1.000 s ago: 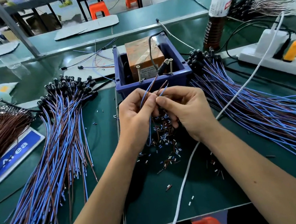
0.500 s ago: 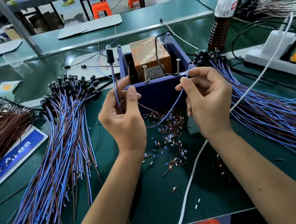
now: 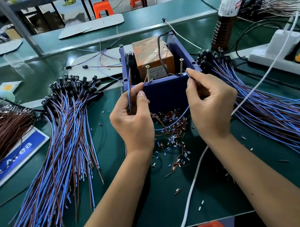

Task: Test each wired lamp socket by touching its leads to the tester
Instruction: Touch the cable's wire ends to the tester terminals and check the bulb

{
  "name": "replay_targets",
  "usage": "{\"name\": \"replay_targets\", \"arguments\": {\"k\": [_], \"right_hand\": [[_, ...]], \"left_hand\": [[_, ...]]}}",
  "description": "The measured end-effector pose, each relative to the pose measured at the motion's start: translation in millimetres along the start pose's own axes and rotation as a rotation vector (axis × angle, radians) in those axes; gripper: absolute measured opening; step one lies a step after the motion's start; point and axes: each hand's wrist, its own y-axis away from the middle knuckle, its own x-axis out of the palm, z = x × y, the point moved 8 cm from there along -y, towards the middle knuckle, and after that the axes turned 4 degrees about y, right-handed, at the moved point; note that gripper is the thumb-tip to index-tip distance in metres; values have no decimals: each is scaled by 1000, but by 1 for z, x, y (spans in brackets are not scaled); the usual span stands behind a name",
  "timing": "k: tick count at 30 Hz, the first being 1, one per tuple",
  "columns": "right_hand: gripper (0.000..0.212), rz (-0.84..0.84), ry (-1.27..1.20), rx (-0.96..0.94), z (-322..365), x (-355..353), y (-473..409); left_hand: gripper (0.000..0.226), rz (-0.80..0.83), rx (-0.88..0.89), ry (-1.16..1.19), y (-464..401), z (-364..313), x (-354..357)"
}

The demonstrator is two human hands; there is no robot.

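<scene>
The tester point(image 3: 163, 90) is a blue open box with an orange block inside and two upright screws, the left screw point(image 3: 148, 73) and the right screw point(image 3: 182, 66), at its near wall. My left hand point(image 3: 133, 119) pinches the socket's wires, so the black lamp socket point(image 3: 130, 58) stands up above it, and its brown lead tip points at the left screw. My right hand point(image 3: 209, 103) pinches the blue lead's end close to the right screw. The blue wire sags in a loop between my hands.
A pile of wired sockets point(image 3: 59, 144) lies at the left, another pile point(image 3: 270, 105) at the right. Cut insulation bits point(image 3: 173, 138) litter the mat. A white cable point(image 3: 194, 193) crosses the front. A power strip point(image 3: 283, 57) and a bottle point(image 3: 227, 13) stand at the right.
My hands moved apart from the middle, spreading the two leads. The socket swung up at the left, and both lead ends rose to the tester's screws.
</scene>
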Motion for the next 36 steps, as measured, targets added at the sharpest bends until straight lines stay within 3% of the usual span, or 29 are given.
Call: {"name": "replay_targets", "arguments": {"k": [21, 28, 31, 36], "right_hand": [[22, 55, -8, -12, -4, 6, 0], [23, 18, -55, 96, -7, -1, 2], [24, 28, -112, 187, -16, -8, 0], [24, -106, -191, 380, -45, -53, -5]], "left_hand": [[24, 18, -31, 2, 0, 1, 0], [26, -108, 98, 18, 1, -19, -10], [23, -37, 26, 30, 8, -20, 9], [21, 256, -190, 16, 36, -19, 85]]}}
